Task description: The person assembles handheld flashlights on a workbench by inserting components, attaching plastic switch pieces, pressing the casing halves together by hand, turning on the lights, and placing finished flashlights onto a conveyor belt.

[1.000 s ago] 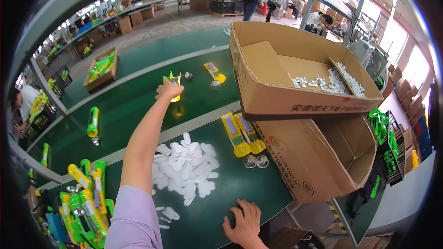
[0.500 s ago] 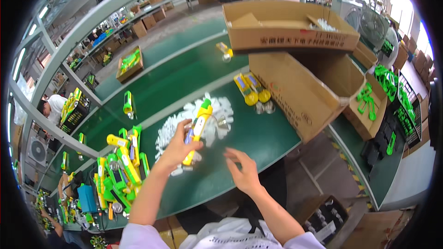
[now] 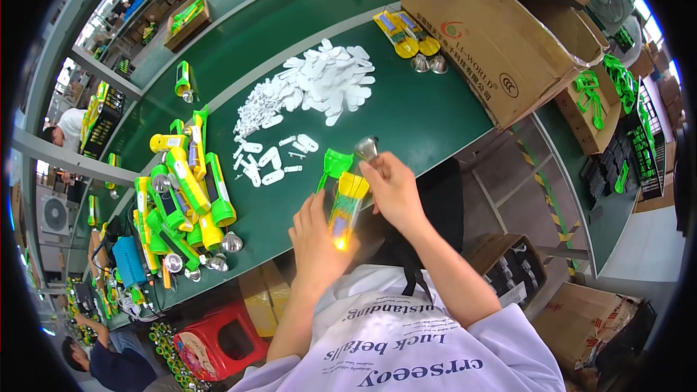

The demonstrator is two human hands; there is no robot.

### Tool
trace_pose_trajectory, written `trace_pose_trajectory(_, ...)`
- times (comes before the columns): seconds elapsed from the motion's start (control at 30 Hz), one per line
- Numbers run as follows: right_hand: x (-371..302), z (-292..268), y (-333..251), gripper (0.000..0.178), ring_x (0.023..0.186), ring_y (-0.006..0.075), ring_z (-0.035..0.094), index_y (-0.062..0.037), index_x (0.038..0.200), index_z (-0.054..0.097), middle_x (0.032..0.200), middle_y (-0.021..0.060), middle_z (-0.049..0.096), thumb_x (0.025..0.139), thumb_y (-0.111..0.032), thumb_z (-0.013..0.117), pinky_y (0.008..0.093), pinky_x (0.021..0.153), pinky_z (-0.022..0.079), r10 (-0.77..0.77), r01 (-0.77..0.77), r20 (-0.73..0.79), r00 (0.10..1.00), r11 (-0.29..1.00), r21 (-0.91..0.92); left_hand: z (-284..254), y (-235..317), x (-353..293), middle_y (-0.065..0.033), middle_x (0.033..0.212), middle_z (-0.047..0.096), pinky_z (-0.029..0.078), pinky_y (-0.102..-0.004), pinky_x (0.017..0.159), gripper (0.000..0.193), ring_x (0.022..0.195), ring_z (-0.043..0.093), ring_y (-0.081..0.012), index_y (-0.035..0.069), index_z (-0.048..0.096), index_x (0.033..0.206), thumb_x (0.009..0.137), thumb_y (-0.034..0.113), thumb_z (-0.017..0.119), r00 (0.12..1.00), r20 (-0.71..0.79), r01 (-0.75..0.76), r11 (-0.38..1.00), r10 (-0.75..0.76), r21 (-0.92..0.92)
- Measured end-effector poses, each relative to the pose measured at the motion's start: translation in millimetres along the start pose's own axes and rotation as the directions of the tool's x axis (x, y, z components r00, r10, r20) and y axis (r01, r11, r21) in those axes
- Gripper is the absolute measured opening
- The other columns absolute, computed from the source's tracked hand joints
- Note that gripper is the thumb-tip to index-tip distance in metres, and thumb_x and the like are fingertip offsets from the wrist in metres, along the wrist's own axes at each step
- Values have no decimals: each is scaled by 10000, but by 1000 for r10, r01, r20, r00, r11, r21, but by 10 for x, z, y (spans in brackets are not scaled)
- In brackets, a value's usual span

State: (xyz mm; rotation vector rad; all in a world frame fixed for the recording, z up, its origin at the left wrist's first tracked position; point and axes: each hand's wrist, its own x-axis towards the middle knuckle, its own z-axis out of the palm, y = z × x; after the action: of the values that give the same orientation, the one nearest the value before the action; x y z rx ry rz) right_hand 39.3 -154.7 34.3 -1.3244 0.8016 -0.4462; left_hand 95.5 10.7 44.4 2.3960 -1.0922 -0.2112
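Observation:
My left hand [image 3: 319, 236] is closed round an opened yellow flashlight body [image 3: 347, 205], whose circuit board and wiring show inside. A small orange light glows at its lower end. Between the fingers of my right hand [image 3: 396, 190] is a silver cone-shaped reflector [image 3: 367, 147], just above the body's upper end. A green plastic part [image 3: 336, 162] sticks up beside the body, partly hidden by it and my left fingers. Beyond my hands, a heap of small white plastic pieces [image 3: 319, 80] lies on the green table [image 3: 428, 120], with several scattered nearer me.
Green and yellow flashlights [image 3: 185, 192] are piled at the left, several with reflectors hanging loose. Two yellow bodies [image 3: 405, 33] lie beside a large cardboard box [image 3: 494, 43] at the right. A red stool [image 3: 221, 341] stands below the table edge. Another person [image 3: 109, 356] sits at lower left.
The view has tilted down. My left hand has brought the flashlight nearer my body, its inside now showing with a light lit. My right hand, empty before, now holds the reflector.

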Motion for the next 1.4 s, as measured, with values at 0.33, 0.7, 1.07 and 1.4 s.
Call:
trace_pose_trajectory(0.33,-449,-77,328,275,493,163,577,14,759,619,571,91,604,913,-211,657,315,504,461,-143,64,-190,971,927,-370,45,-87,-35,-193,1388,430,337,-478,996,1026,1264,414,-365,16,289,1446,633,213,883,997,-72,-26,999,28,36)
trace_pose_trajectory(0.7,-705,269,878,306,862,166,664,-10,1129,574,1016,92,655,1033,-269,442,325,735,562,139,-295,313,939,794,532,-60,-170,-75,-200,1377,455,313,-444,1064,951,1287,426,-346,15,302,1458,705,208,850,1000,3,-7,991,8,-136)
trace_pose_trajectory(1.07,-739,208,744,263,789,109,643,-76,1109,506,935,40,632,1043,-321,436,261,648,530,174,-327,298,938,727,604,-14,-356,-187,-111,1302,545,410,-292,1007,372,1208,509,-151,-7,471,1353,1013,141,501,916,246,335,266,-317,-904)
trace_pose_trajectory(1.4,-744,24,422,296,776,53,572,-24,1165,566,925,20,609,1021,-274,502,209,662,469,160,-342,355,921,766,544,-49,-112,-311,-89,1241,588,483,-311,942,378,1116,583,-148,1,450,1352,1015,165,499,865,462,459,-61,-197,-886)
